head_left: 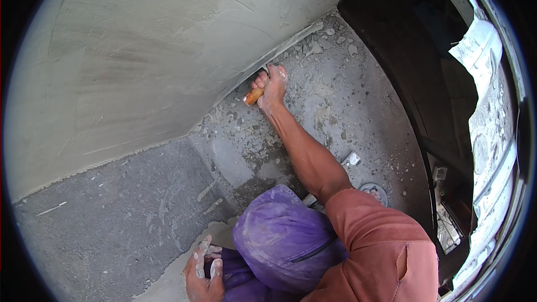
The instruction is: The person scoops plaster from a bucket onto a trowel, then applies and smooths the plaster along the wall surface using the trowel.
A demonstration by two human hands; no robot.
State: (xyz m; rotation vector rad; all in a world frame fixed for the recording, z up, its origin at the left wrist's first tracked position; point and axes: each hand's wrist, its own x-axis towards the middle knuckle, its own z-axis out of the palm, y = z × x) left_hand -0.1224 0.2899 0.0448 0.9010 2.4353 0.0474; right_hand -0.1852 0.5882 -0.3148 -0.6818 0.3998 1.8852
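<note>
My right hand (274, 85) is wrapped round the wooden handle (253, 97) of a tool, low against the foot of the plastered wall (168, 56). Only the butt of the orange-brown handle shows plainly; the working end is hidden by the hand, so I cannot tell its kind. My left hand (204, 277) is by my purple-trousered knee (285, 229), with its fingers and thumb apart and nothing seen between them. Pale plaster coats its fingertips.
Plaster crumbs litter the grey concrete ledge (363, 106), thickest along the wall. A white-smeared block-like piece (351, 160) and a small round container (373, 193) lie beyond my right arm. A dark drop borders the ledge, with a torn pale sheet (486, 72) at far right.
</note>
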